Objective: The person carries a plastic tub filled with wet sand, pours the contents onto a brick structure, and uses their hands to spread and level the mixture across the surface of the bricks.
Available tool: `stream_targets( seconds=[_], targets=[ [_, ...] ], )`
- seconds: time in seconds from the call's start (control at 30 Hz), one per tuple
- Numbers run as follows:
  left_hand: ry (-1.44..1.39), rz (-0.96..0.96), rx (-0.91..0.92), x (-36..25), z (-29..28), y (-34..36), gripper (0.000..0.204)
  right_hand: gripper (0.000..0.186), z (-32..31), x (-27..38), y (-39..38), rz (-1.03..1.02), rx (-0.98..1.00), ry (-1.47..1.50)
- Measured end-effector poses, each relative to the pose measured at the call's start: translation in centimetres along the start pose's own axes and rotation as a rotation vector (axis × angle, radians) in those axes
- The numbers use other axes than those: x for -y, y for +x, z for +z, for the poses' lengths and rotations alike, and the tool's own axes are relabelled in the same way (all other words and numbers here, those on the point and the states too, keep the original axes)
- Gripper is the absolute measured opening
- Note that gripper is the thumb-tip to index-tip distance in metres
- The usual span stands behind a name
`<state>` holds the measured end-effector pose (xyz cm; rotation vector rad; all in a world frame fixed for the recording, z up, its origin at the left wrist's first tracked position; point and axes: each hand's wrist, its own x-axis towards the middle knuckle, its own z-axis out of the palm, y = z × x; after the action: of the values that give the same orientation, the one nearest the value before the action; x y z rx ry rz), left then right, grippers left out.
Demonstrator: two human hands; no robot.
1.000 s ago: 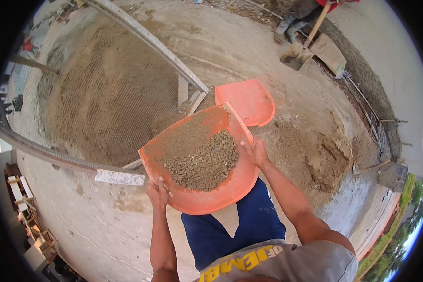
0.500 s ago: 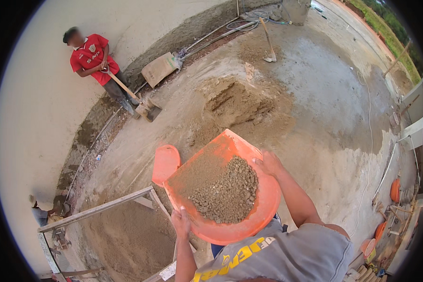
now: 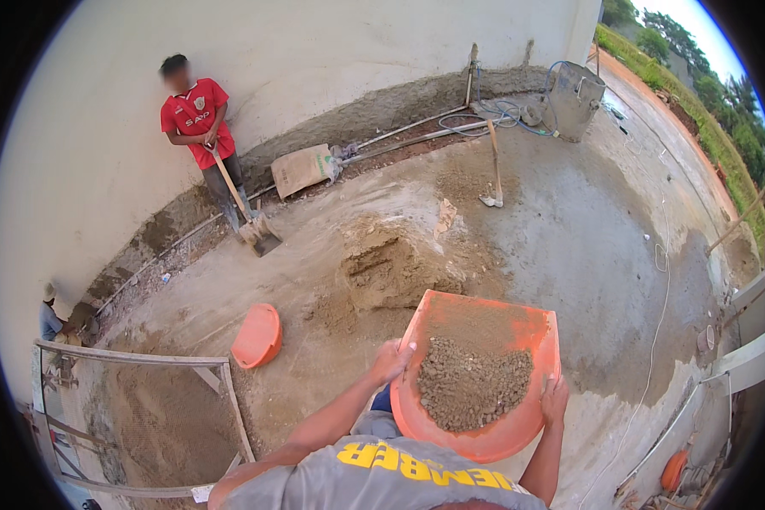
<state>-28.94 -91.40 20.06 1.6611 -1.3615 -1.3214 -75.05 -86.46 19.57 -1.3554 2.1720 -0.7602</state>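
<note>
Between both hands I carry an orange scoop-shaped pan (image 3: pixel 535 316), its straight lip facing away from me and its rounded end close to my body. Coarse, pebbly gravel (image 3: pixel 472 382) is heaped in it, with finer sand spread toward the lip. My left hand (image 3: pixel 392 361) grips the pan's left rim, thumb on top. On the right rim, my right hand (image 3: pixel 554 399) is closed, with part of its fingers hidden beneath the pan. Beyond the lip lies a mound of sand (image 3: pixel 391 268) on the ground.
A wood-framed mesh screen (image 3: pixel 136 355) stands at left over sand. Near it lies a second orange pan (image 3: pixel 257 336). A person in red (image 3: pixel 197 119) holds a shovel (image 3: pixel 245 212) by the wall. A hoe (image 3: pixel 495 166), a sack (image 3: pixel 303 170) and another person (image 3: pixel 49 319) are farther off.
I have turned to the right and swung the pan the same way, away from the mesh screen. Its lip now faces more directly ahead, and the gravel stays inside.
</note>
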Motion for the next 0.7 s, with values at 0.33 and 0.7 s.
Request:
stream_targets(
  seconds=[0.33, 0.7],
  targets=[
    [-0.353, -0.009, 0.094, -13.3, 13.3, 22.1, 0.037, 0.049, -7.8, -2.4, 22.5, 0.040, -0.208, -0.062],
    [-0.210, 0.197, -0.003, -24.0, 25.2, 49.6, 0.036, 0.043, -9.6, -3.4, 48.6, 0.093, -0.278, 0.180]
  ],
)
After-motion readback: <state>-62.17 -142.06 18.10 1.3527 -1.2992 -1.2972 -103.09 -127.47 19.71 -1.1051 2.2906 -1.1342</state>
